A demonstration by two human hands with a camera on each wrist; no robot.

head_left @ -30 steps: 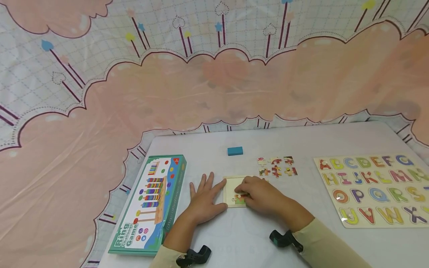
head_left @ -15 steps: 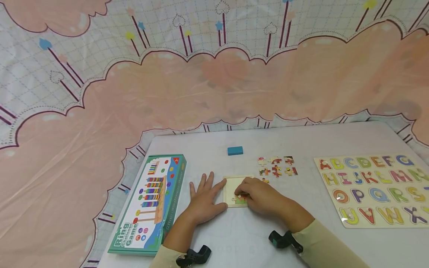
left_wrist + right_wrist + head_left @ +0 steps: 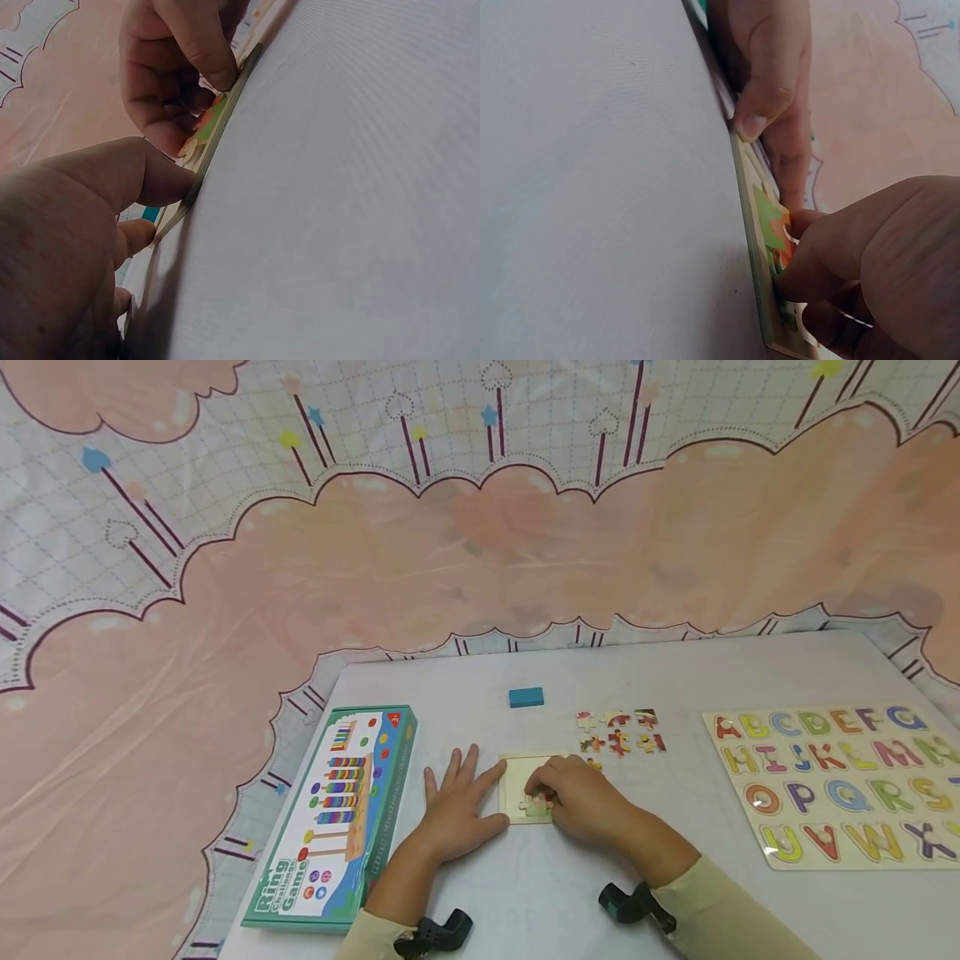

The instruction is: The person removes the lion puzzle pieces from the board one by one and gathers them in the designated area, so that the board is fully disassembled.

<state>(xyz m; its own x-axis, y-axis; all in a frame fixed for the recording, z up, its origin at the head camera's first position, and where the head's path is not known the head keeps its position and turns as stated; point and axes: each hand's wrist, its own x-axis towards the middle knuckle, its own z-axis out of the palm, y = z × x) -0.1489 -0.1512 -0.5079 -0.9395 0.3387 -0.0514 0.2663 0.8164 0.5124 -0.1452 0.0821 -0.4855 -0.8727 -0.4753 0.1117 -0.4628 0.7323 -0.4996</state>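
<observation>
A small pale wooden puzzle tray lies flat on the white table. Green and orange jigsaw pieces sit in its lower part, partly hidden by fingers. My left hand lies spread at the tray's left side, index finger and thumb touching its edge. Over the tray's right half is my right hand, fingers curled down. In the right wrist view its thumb and fingers pinch an orange-red puzzle piece at the pieces in the tray; its outline is mostly covered.
Several loose jigsaw pieces lie in rows beyond the right hand. A blue block sits farther back. At left is a green Ring Game box; at right, an alphabet board. A patterned cloth hangs behind the table.
My right hand has shifted very slightly at the tray, and a loose piece beyond its knuckles shows more. My left hand stays in place.
</observation>
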